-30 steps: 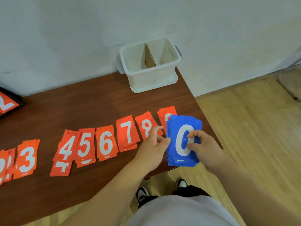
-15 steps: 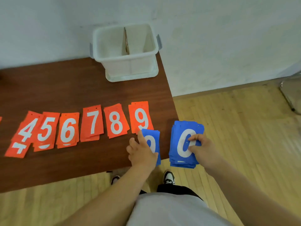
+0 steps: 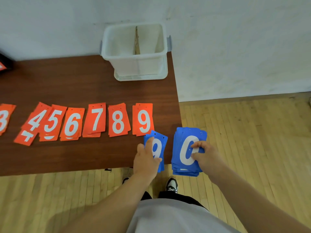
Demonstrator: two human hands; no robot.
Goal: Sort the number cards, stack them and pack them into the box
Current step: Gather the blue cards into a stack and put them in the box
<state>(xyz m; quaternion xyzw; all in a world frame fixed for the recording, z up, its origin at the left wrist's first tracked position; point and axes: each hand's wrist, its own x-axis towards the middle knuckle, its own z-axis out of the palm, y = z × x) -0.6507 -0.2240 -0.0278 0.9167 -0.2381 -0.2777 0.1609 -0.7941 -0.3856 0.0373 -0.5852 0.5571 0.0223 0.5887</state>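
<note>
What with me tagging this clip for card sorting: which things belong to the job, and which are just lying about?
Job: blue 9 card under the left hand; blue stack topped by 0, held by the right hand; orange piles on the table; white box.
Lying about: black-framed sign at the left edge.

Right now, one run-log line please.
left hand: rests on blue 9 card | right hand: grips blue stack, 0 on top | orange piles: row on table | box: no cards seen
</note>
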